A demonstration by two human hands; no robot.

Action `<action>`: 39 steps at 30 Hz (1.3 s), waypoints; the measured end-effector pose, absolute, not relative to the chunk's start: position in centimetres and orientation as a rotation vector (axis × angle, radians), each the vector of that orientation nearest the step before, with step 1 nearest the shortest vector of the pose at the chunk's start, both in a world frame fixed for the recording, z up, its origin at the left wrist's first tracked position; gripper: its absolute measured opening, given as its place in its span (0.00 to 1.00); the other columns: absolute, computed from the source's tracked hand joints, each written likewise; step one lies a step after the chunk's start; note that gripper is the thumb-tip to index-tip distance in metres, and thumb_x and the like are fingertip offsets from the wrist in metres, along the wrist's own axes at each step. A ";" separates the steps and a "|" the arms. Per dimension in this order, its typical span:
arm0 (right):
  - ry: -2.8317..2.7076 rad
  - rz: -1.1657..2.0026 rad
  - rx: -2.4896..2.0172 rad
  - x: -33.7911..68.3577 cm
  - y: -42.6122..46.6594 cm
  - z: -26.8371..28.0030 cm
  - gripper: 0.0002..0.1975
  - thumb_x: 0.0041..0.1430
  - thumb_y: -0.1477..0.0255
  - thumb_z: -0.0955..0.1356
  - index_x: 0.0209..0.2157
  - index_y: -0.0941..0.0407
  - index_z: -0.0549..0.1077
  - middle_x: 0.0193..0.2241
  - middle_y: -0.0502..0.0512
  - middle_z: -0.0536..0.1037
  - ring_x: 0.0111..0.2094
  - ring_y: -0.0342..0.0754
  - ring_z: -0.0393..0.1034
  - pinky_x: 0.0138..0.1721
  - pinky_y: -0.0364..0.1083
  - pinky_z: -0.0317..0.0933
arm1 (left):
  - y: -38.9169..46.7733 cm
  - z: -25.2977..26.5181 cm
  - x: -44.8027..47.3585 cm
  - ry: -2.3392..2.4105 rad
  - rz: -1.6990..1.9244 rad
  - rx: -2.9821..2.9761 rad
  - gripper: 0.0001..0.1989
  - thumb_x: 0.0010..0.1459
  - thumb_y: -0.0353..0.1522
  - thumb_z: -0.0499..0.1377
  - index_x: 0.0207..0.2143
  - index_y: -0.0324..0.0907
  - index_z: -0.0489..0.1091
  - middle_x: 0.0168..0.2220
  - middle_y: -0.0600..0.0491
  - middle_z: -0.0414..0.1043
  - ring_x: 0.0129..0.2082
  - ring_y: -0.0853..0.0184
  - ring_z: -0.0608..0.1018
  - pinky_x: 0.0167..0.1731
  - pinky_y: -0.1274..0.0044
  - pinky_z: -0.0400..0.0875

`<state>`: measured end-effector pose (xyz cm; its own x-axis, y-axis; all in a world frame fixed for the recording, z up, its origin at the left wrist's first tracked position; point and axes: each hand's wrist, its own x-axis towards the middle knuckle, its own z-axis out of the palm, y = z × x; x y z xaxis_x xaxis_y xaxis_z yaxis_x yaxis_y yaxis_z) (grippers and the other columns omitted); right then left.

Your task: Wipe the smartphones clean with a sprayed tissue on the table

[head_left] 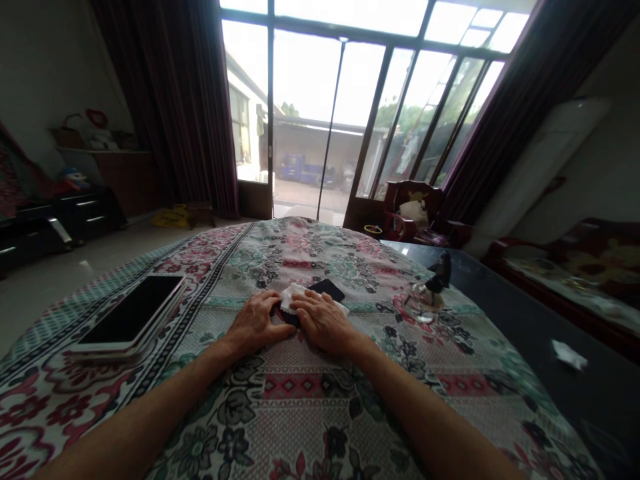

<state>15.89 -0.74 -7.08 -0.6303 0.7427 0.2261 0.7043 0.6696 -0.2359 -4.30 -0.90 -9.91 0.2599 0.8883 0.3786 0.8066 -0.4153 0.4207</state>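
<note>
One dark slab [330, 289] lies mid-way across the desk [305, 427], its long axis seemingly running from eight o'clock to two, though its middle is covered. The left hand [256, 319] grips its eight-o'clock end; the right hand [325, 322] holds one white tissue [289, 297] over it. One bottle [421, 307] stands toward three, one phone [135, 313] lies toward nine.

Both forearms, left [165, 393] and right [420, 393], are bare and converge over the tabletop [300, 417], well short of its far edge. Left hand [254, 323]: fingers bent, thumb stretched inward, its tip just beside the right hand [326, 327]. Right hand: palm down, fingers close together, angled toward the left edge. Both wrists appear low, roughly in line with the forearms.
</note>
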 end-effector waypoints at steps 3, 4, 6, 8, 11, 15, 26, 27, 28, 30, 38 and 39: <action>-2.484 0.138 -1.299 17.3 1.2 -7.6 0.21 0.70 0.68 0.54 0.55 0.51 0.71 0.61 0.52 0.67 0.64 0.53 0.56 0.63 0.59 0.51 | -1.0 -9.7 -4.2 1.616 0.857 2.366 0.28 0.45 0.46 0.65 0.45 0.39 0.74 0.52 0.41 0.72 0.55 0.50 0.72 0.58 0.60 0.64; -2.454 0.123 -1.342 17.9 1.8 -7.8 0.21 0.70 0.68 0.54 0.55 0.52 0.71 0.61 0.53 0.67 0.64 0.53 0.56 0.63 0.58 0.52 | -1.0 -9.6 -4.2 1.611 0.850 2.365 0.28 0.45 0.46 0.65 0.45 0.39 0.74 0.52 0.41 0.72 0.54 0.50 0.72 0.58 0.60 0.64; -2.393 0.102 -1.432 19.0 2.7 -8.0 0.22 0.70 0.69 0.54 0.56 0.54 0.71 0.62 0.55 0.67 0.64 0.53 0.56 0.63 0.57 0.52 | -1.1 -9.4 -4.1 1.608 0.841 2.360 0.28 0.45 0.46 0.65 0.45 0.39 0.74 0.52 0.40 0.72 0.54 0.50 0.72 0.57 0.60 0.64; -2.354 0.084 -1.480 19.8 3.0 -8.1 0.22 0.69 0.70 0.54 0.57 0.55 0.70 0.62 0.56 0.66 0.64 0.52 0.56 0.64 0.55 0.52 | -1.2 -9.3 -4.1 1.610 0.840 2.357 0.28 0.45 0.46 0.65 0.46 0.38 0.74 0.51 0.40 0.72 0.54 0.50 0.72 0.57 0.60 0.64; -2.365 0.056 -1.463 19.8 2.6 -8.0 0.21 0.69 0.69 0.55 0.56 0.54 0.71 0.61 0.55 0.67 0.64 0.53 0.56 0.64 0.56 0.51 | -1.2 -9.2 -4.1 1.602 0.837 2.364 0.28 0.45 0.46 0.65 0.46 0.38 0.74 0.51 0.40 0.72 0.53 0.50 0.73 0.57 0.60 0.64; -2.420 0.043 -1.370 18.6 1.2 -7.9 0.21 0.69 0.68 0.55 0.55 0.54 0.72 0.61 0.53 0.69 0.64 0.54 0.57 0.64 0.58 0.50 | -1.1 -9.3 -4.2 1.609 0.817 2.368 0.29 0.46 0.46 0.65 0.47 0.38 0.74 0.52 0.40 0.72 0.54 0.51 0.72 0.57 0.61 0.64; -2.553 0.141 -0.955 16.1 -2.0 -7.3 0.20 0.69 0.71 0.55 0.49 0.53 0.76 0.55 0.50 0.75 0.60 0.47 0.63 0.62 0.51 0.54 | -1.1 -9.7 -4.2 1.627 0.876 2.361 0.26 0.45 0.45 0.65 0.44 0.41 0.74 0.52 0.43 0.73 0.54 0.51 0.72 0.57 0.61 0.65; -2.532 0.147 -0.964 16.4 -2.0 -7.3 0.20 0.70 0.70 0.55 0.48 0.54 0.77 0.54 0.50 0.75 0.59 0.47 0.63 0.62 0.51 0.55 | -1.2 -9.7 -4.2 1.623 0.874 2.361 0.26 0.45 0.45 0.65 0.44 0.41 0.74 0.52 0.43 0.73 0.54 0.51 0.72 0.57 0.61 0.65; -2.505 0.150 -0.985 16.7 -1.9 -7.4 0.21 0.70 0.70 0.55 0.47 0.54 0.77 0.54 0.51 0.76 0.59 0.46 0.64 0.62 0.50 0.55 | -1.2 -9.6 -4.2 1.618 0.868 2.362 0.26 0.45 0.45 0.65 0.45 0.42 0.74 0.52 0.43 0.73 0.54 0.51 0.72 0.57 0.61 0.65; -2.445 0.133 -1.056 17.5 -1.3 -7.6 0.21 0.70 0.70 0.55 0.45 0.54 0.78 0.52 0.51 0.77 0.58 0.46 0.65 0.62 0.50 0.55 | -1.2 -9.4 -4.2 1.608 0.846 2.363 0.26 0.45 0.46 0.65 0.45 0.42 0.74 0.52 0.43 0.72 0.54 0.51 0.72 0.57 0.60 0.65; -2.202 0.017 -1.563 19.9 1.4 -8.3 0.21 0.68 0.71 0.55 0.53 0.58 0.73 0.59 0.59 0.70 0.63 0.53 0.59 0.63 0.54 0.53 | -1.3 -9.3 -4.0 1.632 0.836 2.342 0.27 0.45 0.46 0.65 0.45 0.40 0.74 0.53 0.41 0.72 0.55 0.50 0.71 0.58 0.60 0.64; -2.210 0.008 -1.575 19.7 1.6 -8.3 0.21 0.68 0.70 0.55 0.54 0.59 0.72 0.61 0.60 0.68 0.64 0.54 0.58 0.63 0.55 0.52 | -1.3 -9.4 -4.0 1.639 0.838 2.339 0.27 0.45 0.46 0.65 0.45 0.41 0.74 0.53 0.41 0.71 0.55 0.50 0.71 0.58 0.60 0.63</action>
